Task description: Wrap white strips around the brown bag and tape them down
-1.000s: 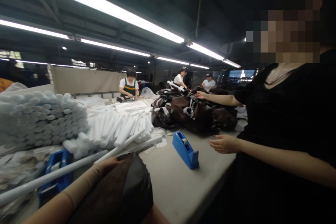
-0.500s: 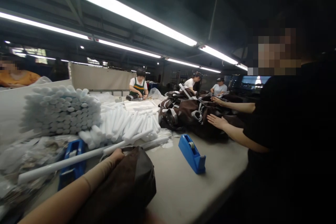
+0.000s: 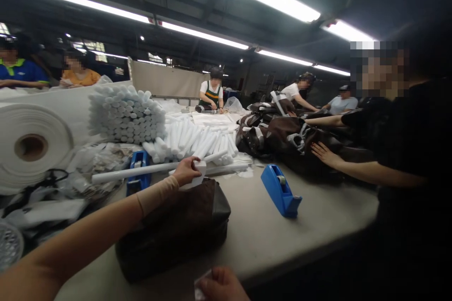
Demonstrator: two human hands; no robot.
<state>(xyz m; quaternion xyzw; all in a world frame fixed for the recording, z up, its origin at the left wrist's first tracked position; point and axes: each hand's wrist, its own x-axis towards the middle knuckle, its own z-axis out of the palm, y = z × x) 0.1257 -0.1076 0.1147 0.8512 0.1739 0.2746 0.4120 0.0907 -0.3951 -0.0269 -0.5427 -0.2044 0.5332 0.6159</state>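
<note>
Two white scraps (image 3: pixel 197 175) pinched in left hand (image 3: pixel 186 171) and right hand (image 3: pixel 221 285)

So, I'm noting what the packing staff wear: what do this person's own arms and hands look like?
The left hand is bare, with no glove, and a beige cuff wraps the forearm just behind it, seemingly the end of a thin arm sleeve. The right hand shows only at the bottom edge, also ungloved; its wrist and any sleeve are out of view.
</note>
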